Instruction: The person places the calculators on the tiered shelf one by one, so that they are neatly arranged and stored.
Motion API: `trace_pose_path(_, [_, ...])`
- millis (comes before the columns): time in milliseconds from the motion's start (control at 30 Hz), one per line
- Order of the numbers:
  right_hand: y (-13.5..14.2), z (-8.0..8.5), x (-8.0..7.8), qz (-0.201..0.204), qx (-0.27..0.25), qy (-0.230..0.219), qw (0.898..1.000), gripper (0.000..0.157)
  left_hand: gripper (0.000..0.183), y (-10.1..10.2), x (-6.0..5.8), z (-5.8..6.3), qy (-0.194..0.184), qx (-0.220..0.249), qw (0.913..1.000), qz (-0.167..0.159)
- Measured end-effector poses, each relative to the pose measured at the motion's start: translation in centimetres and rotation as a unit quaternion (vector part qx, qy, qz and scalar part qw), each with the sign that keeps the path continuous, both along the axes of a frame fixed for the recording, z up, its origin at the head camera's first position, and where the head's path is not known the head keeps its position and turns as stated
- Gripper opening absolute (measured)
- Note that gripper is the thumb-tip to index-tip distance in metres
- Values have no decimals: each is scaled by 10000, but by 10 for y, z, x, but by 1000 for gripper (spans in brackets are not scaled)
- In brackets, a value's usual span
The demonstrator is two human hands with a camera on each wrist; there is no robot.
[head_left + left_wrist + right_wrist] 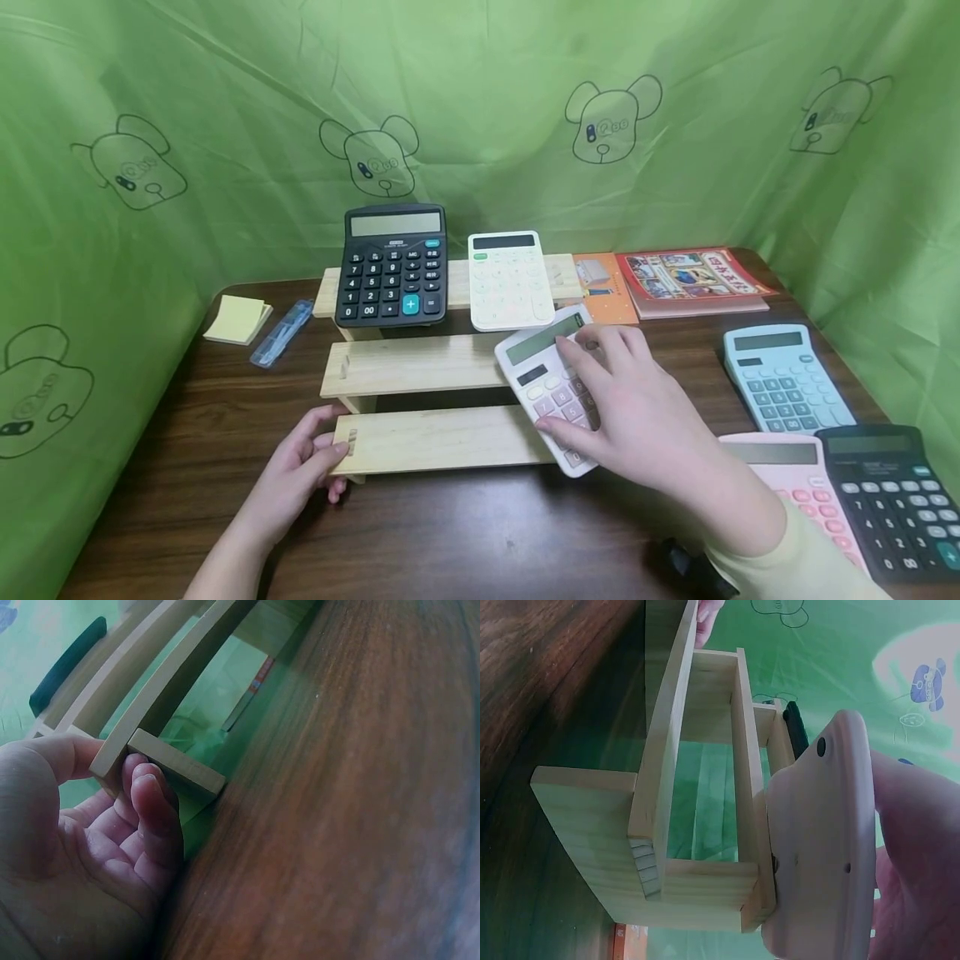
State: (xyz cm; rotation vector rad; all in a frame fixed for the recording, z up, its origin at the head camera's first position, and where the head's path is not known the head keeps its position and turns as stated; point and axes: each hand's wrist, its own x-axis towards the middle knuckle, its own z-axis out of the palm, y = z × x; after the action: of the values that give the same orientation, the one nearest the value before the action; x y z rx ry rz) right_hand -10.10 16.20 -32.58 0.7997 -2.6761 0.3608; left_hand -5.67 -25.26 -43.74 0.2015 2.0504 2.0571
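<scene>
A three-step wooden rack (442, 437) stands on the dark table. At the left end of its lowest step, my left hand (300, 462) grips the board, thumb on top and fingers curled beneath, as the left wrist view shows. My right hand (645, 408) holds a white calculator with pale pink keys (551, 398) across its key face, tilted over the right part of the lower steps. Its plain back (817, 847) shows close against the rack in the right wrist view. On the top step lean a black calculator (393, 267) and a white calculator (510, 283).
Under and beside my right forearm lie a blue calculator (783, 383), a pink one (772, 454) and another black one (885, 500). A red book (690, 279) and orange booklet (603, 287) lie behind. Yellow sticky notes (236, 319) and a bluish clear packet (281, 333) sit left.
</scene>
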Motion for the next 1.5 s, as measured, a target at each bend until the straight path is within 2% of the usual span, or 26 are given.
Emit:
trace_pose_path(367, [-1,6,7,38,143,13,9999,83,42,0,2,3,-23,-78,10000,36])
trace_pose_path(600, [-6,11,18,462,455,-328,9974,112,42,-1,1,6,-22,-108,9999,75])
trace_pose_path(667, [-8,11,20,616,517,-366,9961,115,42,-2,0,4,19,-112,9999,58])
trace_pose_path(1000, [-15,4,16,1253,458,-286,9906,99,42,-3,0,1,-21,-135,9999,62])
trace_pose_path(1367, [-18,-7,9,1178,67,-73,9930,92,41,0,1,5,79,-88,9999,45])
trace_pose_path(1500, [-19,-11,6,1027,-31,27,9947,90,40,1,1,4,123,10,9999,-26])
